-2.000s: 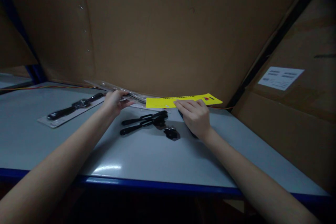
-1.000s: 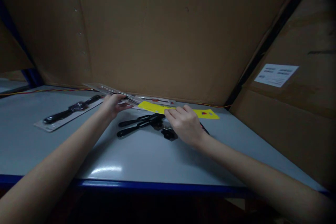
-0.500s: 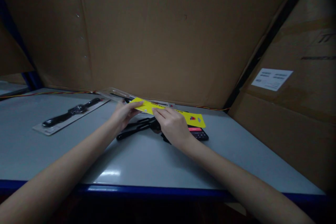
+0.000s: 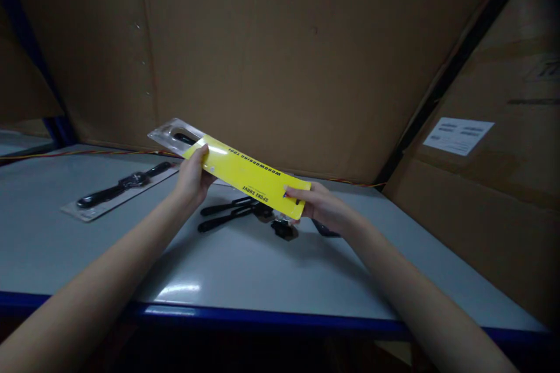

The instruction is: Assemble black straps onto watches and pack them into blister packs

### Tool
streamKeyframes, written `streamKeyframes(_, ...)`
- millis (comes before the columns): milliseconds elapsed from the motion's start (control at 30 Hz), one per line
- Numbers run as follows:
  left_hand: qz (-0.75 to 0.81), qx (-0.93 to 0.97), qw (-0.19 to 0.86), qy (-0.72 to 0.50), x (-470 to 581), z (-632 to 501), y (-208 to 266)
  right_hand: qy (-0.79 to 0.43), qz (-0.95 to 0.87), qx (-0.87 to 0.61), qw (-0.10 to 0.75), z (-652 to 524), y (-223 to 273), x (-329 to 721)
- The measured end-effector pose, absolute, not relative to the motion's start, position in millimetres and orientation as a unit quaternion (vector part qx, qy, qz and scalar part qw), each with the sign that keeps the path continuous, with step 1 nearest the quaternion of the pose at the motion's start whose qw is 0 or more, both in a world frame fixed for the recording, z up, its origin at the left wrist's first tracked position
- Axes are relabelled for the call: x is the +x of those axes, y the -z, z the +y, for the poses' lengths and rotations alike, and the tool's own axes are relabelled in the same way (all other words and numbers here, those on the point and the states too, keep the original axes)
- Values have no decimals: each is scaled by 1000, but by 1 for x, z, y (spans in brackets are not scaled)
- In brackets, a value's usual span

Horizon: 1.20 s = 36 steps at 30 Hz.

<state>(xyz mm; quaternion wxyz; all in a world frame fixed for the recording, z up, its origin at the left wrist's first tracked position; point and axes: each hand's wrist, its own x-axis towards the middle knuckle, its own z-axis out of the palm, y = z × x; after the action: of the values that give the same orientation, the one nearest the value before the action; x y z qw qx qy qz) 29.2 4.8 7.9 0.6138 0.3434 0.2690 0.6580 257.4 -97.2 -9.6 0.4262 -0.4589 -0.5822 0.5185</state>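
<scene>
A long yellow card (image 4: 249,175) is held tilted above the table, with a clear plastic blister (image 4: 175,135) sticking out at its upper left end. My left hand (image 4: 192,178) grips the card and blister near that upper end. My right hand (image 4: 321,205) grips the card's lower right end. Under the card a loose black two-handled tool (image 4: 234,213) lies on the grey table (image 4: 245,268), with a small black part (image 4: 284,229) beside it.
Another black tool on a pale backing card (image 4: 116,185) lies at the left. A dark object (image 4: 324,230) shows below my right hand. Cardboard walls (image 4: 271,52) stand behind, a labelled cardboard box (image 4: 485,163) at the right. A thin cable (image 4: 79,153) runs along the back.
The yellow card lay flat at the back of the table; both hands took hold of it with the clear blister and lifted it, tilted, toward me.
</scene>
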Motion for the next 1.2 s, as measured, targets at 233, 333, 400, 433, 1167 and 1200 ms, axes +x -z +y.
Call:
streamKeyframes(233,250,519,667,-472,50,-25,8,-485,-528,-526,457,-104,32,206)
streamKeyframes(333,246,533,665,-463,54,-31,13,-456,-534,-535,469,-103,38,203)
streamKeyframes(400,255,525,668,-462,54,-32,13,-451,-534,-538,472,-102,38,203)
streamKeyframes(433,260,522,669,-460,54,-32,13,-453,-531,-540,470,-102,38,203)
streamKeyframes(1167,303,475,657,-502,44,-18,-1,-598,-510,-448,426,-103,28,219)
streamKeyframes(1200,300,465,642,-531,40,-14,-2,-594,-515,-454,420,-103,28,222)
